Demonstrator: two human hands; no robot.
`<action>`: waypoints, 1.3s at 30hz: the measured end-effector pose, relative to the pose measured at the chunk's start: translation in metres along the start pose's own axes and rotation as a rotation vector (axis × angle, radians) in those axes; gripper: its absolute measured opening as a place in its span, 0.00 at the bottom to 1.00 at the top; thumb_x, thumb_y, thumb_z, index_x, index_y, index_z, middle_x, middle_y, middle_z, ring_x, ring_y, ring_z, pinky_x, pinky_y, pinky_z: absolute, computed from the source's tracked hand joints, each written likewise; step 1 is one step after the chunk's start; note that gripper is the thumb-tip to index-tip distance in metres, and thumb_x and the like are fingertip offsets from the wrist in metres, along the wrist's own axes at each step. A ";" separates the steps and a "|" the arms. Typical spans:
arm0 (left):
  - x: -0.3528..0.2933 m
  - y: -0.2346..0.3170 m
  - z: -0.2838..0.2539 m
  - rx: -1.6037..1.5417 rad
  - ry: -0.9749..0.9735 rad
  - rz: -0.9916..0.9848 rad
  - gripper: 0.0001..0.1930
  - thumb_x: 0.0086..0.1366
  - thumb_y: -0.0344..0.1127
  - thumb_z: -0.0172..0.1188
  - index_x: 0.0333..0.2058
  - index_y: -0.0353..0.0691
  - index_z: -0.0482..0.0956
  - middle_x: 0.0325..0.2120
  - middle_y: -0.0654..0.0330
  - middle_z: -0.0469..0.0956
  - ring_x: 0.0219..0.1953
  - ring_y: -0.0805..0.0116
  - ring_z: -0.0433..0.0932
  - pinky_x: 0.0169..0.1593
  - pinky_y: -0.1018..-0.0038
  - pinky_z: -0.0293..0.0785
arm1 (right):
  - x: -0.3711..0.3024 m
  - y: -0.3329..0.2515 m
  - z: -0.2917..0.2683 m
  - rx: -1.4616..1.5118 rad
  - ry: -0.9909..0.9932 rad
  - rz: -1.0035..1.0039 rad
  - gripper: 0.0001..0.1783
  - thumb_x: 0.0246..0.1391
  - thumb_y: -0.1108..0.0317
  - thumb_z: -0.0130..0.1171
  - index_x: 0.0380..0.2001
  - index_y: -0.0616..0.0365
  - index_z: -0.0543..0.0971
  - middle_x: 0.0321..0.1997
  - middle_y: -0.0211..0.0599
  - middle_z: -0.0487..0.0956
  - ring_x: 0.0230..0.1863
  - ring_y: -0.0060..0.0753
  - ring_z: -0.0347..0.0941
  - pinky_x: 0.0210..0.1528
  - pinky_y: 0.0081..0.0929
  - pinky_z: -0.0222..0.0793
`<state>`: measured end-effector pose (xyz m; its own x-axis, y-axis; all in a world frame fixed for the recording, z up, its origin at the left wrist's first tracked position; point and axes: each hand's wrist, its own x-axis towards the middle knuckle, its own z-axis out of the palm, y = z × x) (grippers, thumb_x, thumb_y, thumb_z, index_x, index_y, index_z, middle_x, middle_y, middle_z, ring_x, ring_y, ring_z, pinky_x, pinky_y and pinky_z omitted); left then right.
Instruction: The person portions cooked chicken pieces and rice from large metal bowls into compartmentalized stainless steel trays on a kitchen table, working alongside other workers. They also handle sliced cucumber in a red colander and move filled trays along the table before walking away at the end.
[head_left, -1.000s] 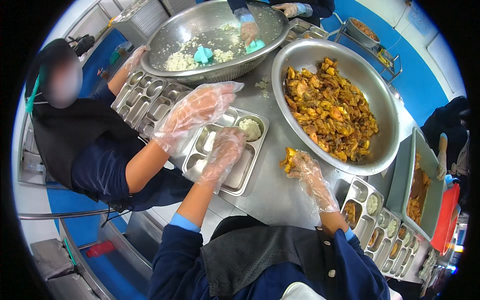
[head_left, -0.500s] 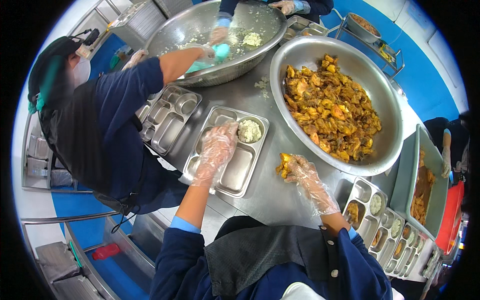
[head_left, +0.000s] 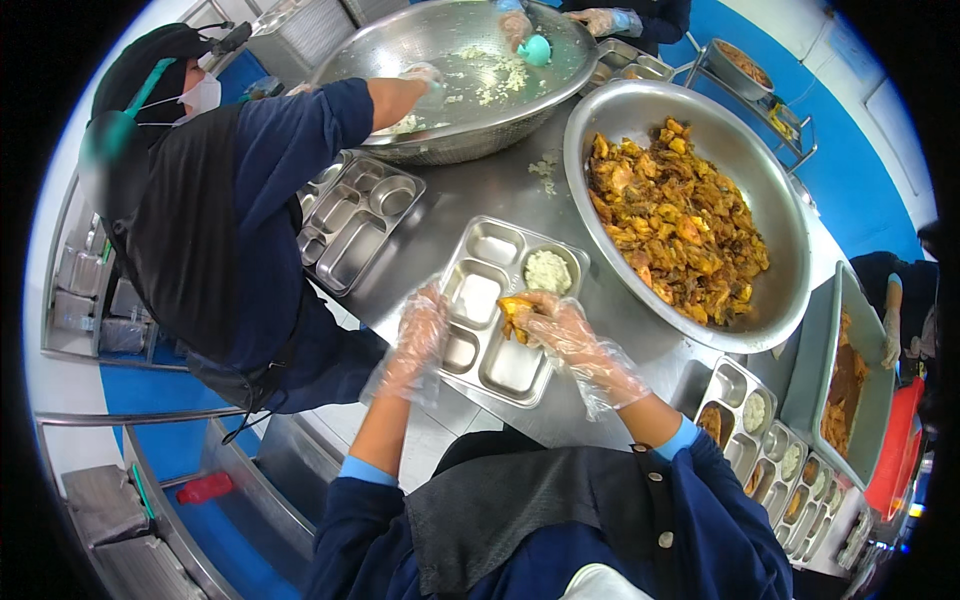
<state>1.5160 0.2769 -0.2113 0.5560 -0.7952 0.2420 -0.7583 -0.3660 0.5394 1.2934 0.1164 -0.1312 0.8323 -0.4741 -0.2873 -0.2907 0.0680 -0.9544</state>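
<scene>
A steel compartment tray (head_left: 471,362) lies on the table before me, with a mound of white rice (head_left: 548,272) in its round far-right compartment. My left hand (head_left: 417,340), in a clear plastic glove, is closed at the tray's left rim. Pinched in my gloved right hand (head_left: 565,335) is a piece of yellow-brown cooked chicken (head_left: 514,316), held over the tray's middle. Its fingers partly cover the piece. To the right, a big steel bowl (head_left: 790,245) holds a heap of similar chicken pieces (head_left: 680,220).
A co-worker (head_left: 250,200) at left reaches into a wide steel basin (head_left: 430,150) with rice remains. Another person's gloved hand holds a turquoise scoop (head_left: 535,50). An unfilled tray (head_left: 350,255) lies at left; filled trays (head_left: 740,450) and a grey tub (head_left: 800,400) stand at right.
My right hand has brought the chicken piece left, from beside the tray to above it. My left hand has drawn back from over the compartments to the left rim. The tray has shifted right and turned slightly.
</scene>
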 end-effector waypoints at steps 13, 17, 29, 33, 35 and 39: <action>-0.055 0.056 0.053 -0.483 -0.262 -0.144 0.19 0.77 0.39 0.52 0.59 0.33 0.74 0.47 0.36 0.78 0.50 0.37 0.76 0.55 0.48 0.71 | -0.004 0.012 0.020 -0.927 -0.035 0.019 0.22 0.66 0.52 0.53 0.46 0.62 0.81 0.44 0.54 0.85 0.49 0.57 0.82 0.52 0.52 0.77; -0.059 0.060 0.061 -0.563 -0.286 -0.154 0.20 0.78 0.39 0.51 0.60 0.32 0.73 0.48 0.36 0.78 0.51 0.37 0.76 0.57 0.50 0.71 | -0.031 0.011 0.006 -0.805 0.189 -0.121 0.24 0.68 0.50 0.52 0.49 0.61 0.78 0.44 0.55 0.84 0.46 0.57 0.82 0.48 0.54 0.77; -0.096 0.164 0.061 -0.490 -0.596 -0.149 0.23 0.79 0.40 0.46 0.64 0.30 0.68 0.49 0.36 0.79 0.51 0.44 0.79 0.56 0.57 0.73 | -0.280 0.018 -0.114 -0.830 0.575 0.132 0.23 0.67 0.53 0.57 0.55 0.57 0.81 0.47 0.54 0.84 0.47 0.59 0.81 0.52 0.50 0.77; -0.114 0.192 0.097 -0.480 -0.504 -0.110 0.22 0.79 0.38 0.47 0.64 0.31 0.68 0.47 0.37 0.80 0.46 0.45 0.79 0.52 0.56 0.74 | -0.377 0.010 -0.174 -0.681 0.897 0.217 0.19 0.65 0.58 0.60 0.50 0.59 0.84 0.47 0.49 0.87 0.49 0.48 0.84 0.53 0.41 0.79; -0.118 0.200 0.107 -0.543 -0.513 -0.183 0.22 0.79 0.37 0.48 0.65 0.31 0.68 0.46 0.39 0.80 0.44 0.48 0.79 0.50 0.56 0.75 | -0.419 0.001 -0.221 -0.788 0.944 0.193 0.18 0.65 0.60 0.62 0.51 0.59 0.84 0.47 0.50 0.86 0.48 0.43 0.84 0.53 0.38 0.79; -0.117 0.205 0.112 -0.703 -0.477 -0.282 0.22 0.78 0.37 0.50 0.65 0.32 0.70 0.39 0.48 0.81 0.38 0.60 0.77 0.45 0.63 0.75 | -0.486 0.011 -0.338 -0.926 1.118 0.230 0.16 0.62 0.59 0.61 0.46 0.60 0.83 0.42 0.51 0.84 0.47 0.50 0.81 0.48 0.43 0.76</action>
<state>1.2570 0.2409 -0.2198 0.3703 -0.8944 -0.2507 -0.1442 -0.3220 0.9357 0.7266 0.0505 0.0253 0.0618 -0.9778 0.2004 -0.9140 -0.1361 -0.3822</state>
